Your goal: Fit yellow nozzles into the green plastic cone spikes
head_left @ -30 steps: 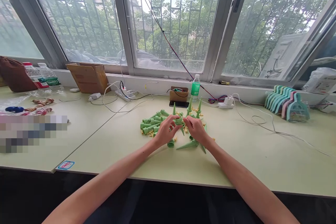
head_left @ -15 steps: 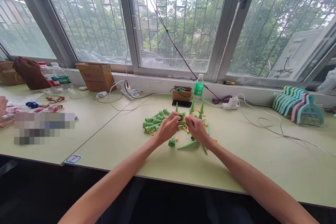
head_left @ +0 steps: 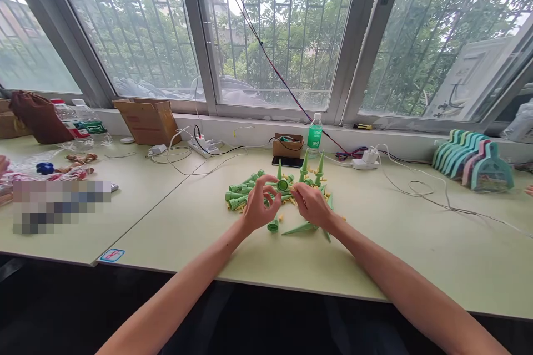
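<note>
My left hand (head_left: 257, 209) hovers over a heap of green plastic tubes (head_left: 240, 195); its fingers are curled but apart and I see nothing in them. My right hand (head_left: 311, 206) is pinched shut just right of a round green piece (head_left: 283, 184); what it holds is hidden. A green cap (head_left: 272, 226) and a lying green cone (head_left: 300, 228) rest on the table (head_left: 375, 255) below my hands. Three green cones (head_left: 304, 164) stand upright behind them. Small yellow parts (head_left: 288, 200) lie scattered among the green ones.
Along the window sill stand a cardboard box (head_left: 145, 120), a power strip (head_left: 202, 147), a small brown box (head_left: 286, 146), a green bottle (head_left: 315, 133) and a white charger (head_left: 365, 157) with cables. Pastel plastic pieces (head_left: 472, 165) are stacked at the right. Water bottles (head_left: 83, 121) are at the left.
My left hand has let go of the round green piece and drawn back with its fingers opening. My right hand stays pinched. The view has shifted slightly.
</note>
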A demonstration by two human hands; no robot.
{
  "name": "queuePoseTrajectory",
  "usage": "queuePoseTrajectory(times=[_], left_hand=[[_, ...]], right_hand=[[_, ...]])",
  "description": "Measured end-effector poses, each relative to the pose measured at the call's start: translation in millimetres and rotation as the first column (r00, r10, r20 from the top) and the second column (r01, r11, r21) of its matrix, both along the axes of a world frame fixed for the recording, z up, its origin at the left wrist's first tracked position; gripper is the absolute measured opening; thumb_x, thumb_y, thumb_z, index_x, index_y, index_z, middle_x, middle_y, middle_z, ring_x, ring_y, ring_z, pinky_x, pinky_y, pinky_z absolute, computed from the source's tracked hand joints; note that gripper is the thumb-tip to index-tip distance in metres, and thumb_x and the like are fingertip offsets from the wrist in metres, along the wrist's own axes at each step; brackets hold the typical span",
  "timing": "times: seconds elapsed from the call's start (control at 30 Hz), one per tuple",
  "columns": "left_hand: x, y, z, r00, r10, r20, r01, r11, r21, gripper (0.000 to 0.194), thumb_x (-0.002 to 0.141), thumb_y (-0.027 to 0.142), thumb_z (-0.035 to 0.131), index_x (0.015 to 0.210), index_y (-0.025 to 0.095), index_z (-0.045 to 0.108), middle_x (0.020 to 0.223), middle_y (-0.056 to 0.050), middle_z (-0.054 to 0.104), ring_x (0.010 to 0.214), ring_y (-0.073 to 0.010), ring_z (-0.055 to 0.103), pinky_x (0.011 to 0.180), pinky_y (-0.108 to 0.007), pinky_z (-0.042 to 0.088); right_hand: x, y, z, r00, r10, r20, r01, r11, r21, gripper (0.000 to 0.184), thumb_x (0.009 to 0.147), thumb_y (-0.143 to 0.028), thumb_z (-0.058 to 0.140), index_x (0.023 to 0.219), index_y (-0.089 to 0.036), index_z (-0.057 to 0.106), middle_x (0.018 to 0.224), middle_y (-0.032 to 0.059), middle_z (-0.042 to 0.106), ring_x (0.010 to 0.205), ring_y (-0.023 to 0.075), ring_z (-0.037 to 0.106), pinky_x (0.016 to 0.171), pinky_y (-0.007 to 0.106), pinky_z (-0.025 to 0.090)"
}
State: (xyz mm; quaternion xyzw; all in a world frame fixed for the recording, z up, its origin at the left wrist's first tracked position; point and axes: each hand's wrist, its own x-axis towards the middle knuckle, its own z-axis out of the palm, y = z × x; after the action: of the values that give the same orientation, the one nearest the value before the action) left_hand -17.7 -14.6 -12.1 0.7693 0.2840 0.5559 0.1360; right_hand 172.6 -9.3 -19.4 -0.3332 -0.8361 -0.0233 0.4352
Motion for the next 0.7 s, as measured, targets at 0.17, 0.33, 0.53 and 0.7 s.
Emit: queuePoseTrajectory(times=[0.17, 0.33, 0.53, 0.7], left_hand=[[2.3, -1.8, 5.0, 0.998, -0.005, 0.068, 0.018, 0.98, -0.197, 0.019, 0.094, 0.036, 0.042, 0.092, 0.019, 0.048, 0.068, 0.004, 0.053, 0.052, -0.008, 0.057, 0.049, -0.02, 0.044], [0.6, 0.3, 6.2, 1.0, -0.016, 0.009, 0.018, 0.951, -0.309, 0.047, 0.095, 0.047, 0.035, 0.06, 0.017, 0.043, 0.048, 0.003, 0.044, 0.045, -0.0103, 0.051, 0.046, -0.023, 0.037], [0.4, -0.6, 6.2, 0.99, -0.131, 0.046, 0.139, 0.911, -0.387, 0.042, 0.095, 0.048, 0.037, 0.071, 0.016, 0.05, 0.054, 0.003, 0.045, 0.046, -0.0096, 0.046, 0.047, -0.024, 0.04], [-2.4, -0.6, 6.2, 0.982, -0.189, 0.008, 0.179, 0.916, -0.358, 0.041, 0.095, 0.046, 0.037, 0.071, 0.015, 0.05, 0.059, 0.002, 0.042, 0.05, -0.0088, 0.044, 0.051, -0.023, 0.043]], right_hand=[[0.6, -2.3, 5.4, 0.999, -0.031, 0.031, 0.029, 0.997, 0.067, 0.02, 0.1, -0.025, 0.035, 0.09, -0.018, 0.051, 0.077, 0.0031, 0.055, 0.058, 0.0113, 0.043, 0.054, 0.022, 0.03], [-2.1, -7.1, 9.4, 0.997, -0.029, 0.064, 0.022, 0.993, 0.113, 0.02, 0.099, -0.022, 0.035, 0.09, -0.018, 0.052, 0.075, 0.0022, 0.053, 0.056, 0.0113, 0.041, 0.053, 0.023, 0.029], [0.2, -7.5, 6.7, 0.999, 0.001, 0.046, -0.005, 0.997, 0.075, 0.02, 0.099, -0.022, 0.035, 0.089, -0.019, 0.051, 0.074, 0.0021, 0.053, 0.056, 0.0119, 0.041, 0.054, 0.023, 0.03], [2.1, -9.2, 4.8, 0.999, 0.047, 0.012, -0.047, 0.999, 0.005, 0.018, 0.099, -0.024, 0.035, 0.088, -0.019, 0.049, 0.073, 0.0019, 0.052, 0.059, 0.0124, 0.042, 0.056, 0.023, 0.032]])
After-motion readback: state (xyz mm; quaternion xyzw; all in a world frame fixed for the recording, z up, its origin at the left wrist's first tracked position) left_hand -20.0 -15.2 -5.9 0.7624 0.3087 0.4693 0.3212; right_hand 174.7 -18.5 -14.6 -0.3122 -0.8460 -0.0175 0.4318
